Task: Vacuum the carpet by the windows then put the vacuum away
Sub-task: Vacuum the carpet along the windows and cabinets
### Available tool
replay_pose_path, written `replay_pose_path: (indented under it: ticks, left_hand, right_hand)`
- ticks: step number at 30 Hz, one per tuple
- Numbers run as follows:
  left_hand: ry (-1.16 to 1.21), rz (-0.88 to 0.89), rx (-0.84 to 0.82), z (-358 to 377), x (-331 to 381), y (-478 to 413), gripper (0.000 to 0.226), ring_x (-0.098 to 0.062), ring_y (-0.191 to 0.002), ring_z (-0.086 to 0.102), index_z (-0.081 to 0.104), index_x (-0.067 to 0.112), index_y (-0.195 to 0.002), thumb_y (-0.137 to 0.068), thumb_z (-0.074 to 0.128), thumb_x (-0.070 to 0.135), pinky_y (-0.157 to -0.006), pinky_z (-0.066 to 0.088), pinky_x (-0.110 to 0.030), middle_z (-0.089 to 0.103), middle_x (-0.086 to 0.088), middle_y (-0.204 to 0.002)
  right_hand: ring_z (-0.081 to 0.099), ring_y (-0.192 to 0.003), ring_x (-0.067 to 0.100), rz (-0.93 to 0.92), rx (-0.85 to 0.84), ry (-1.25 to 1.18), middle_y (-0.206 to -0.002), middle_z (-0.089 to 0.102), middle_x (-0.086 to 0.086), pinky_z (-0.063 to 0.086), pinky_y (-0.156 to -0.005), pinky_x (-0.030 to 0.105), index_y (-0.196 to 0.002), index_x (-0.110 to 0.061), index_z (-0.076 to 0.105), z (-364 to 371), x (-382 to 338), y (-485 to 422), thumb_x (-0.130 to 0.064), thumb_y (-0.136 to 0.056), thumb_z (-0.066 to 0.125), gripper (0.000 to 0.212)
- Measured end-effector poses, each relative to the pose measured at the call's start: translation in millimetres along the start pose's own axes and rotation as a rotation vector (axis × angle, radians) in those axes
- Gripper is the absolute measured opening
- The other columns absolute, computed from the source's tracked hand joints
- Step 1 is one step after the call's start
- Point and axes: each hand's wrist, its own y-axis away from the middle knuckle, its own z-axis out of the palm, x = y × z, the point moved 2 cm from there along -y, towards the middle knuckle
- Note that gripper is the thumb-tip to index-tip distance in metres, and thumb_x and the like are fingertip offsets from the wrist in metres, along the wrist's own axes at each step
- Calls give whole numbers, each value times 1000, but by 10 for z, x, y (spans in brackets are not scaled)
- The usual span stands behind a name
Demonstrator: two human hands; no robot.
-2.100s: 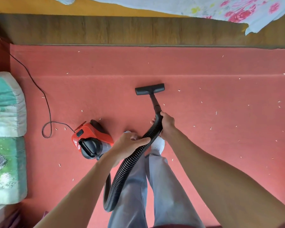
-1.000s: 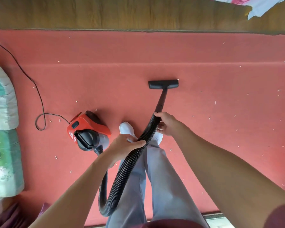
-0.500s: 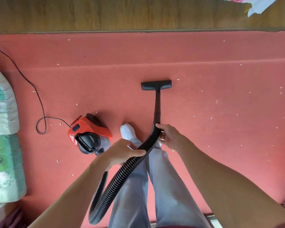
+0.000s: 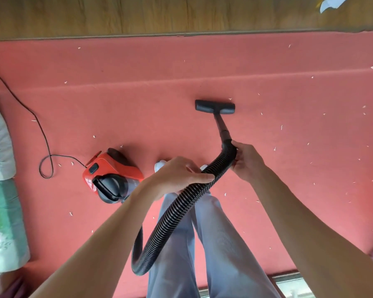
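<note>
Head view: my left hand (image 4: pixel 179 176) and right hand (image 4: pixel 247 161) grasp hose (image 4: pixel 177 211), nozzle (image 4: pixel 214 106) far on carpet (image 4: pixel 138 108).

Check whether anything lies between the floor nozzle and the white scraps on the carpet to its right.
Nothing visible does: only carpet lies between the floor nozzle and the white scraps; the canister and cord sit to its left.
</note>
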Motion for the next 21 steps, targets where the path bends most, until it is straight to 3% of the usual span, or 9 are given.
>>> replay_pose_path:
  ticks: [4, 7, 11, 14, 18, 21]
  left_hand:
    - [27, -19, 95, 67, -80, -197, 35, -19, -77, 75, 74, 15, -91, -75, 82, 45, -68, 61, -31, 77, -6, -84]
    - [34, -13, 238, 224, -185, -361, 29, -19, -80, 74, 72, 21, -88, -77, 79, 47, -79, 60, -40, 74, 1, -78]
    - [48, 31, 313, 337, -141, -421, 15, -10, -73, 68, 65, 31, -82, -83, 75, 43, -78, 57, -31, 69, 12, -71]
    - [113, 37, 249, 220, -90, -347, 20, -13, -72, 72, 72, 23, -89, -79, 80, 38, -72, 58, -29, 74, 5, -74]
    - [216, 35, 57, -27, 48, -135, 22, -12, -67, 70, 74, 15, -95, -79, 82, 28, -63, 55, -26, 74, -1, -80]
    - [197, 36, 59, -175, 92, -41, 21, -14, -72, 70, 75, 16, -96, -80, 80, 29, -67, 57, -29, 75, -5, -87]
  right_hand:
    - [61, -72, 19, -8, 78, 72, -94, 63, 13, 52, -49, 23, -128, 5, 55, 94, -42, -123, -15, -92, 61, 42]
    - [62, -76, 21, -64, 146, 157, -99, 64, 12, 52, -57, 29, -126, 2, 57, 185, -147, -254, -20, -90, 67, 44]
    - [62, -84, 24, -40, 119, 243, -98, 63, 12, 52, -68, 33, -124, 0, 58, 291, -344, -321, -24, -88, 69, 45]
    - [58, -82, 23, -39, 67, 280, -94, 59, 10, 52, -68, 32, -121, -1, 57, 311, -470, -224, -23, -90, 63, 38]
    - [55, -73, 20, 4, 19, 367, -90, 56, 11, 49, -59, 30, -129, 1, 55, 262, -535, -80, -27, -86, 63, 52]
    - [52, -68, 18, 64, -31, 405, -84, 55, 9, 47, -57, 29, -124, -1, 56, 302, -498, -2, -29, -88, 63, 46]
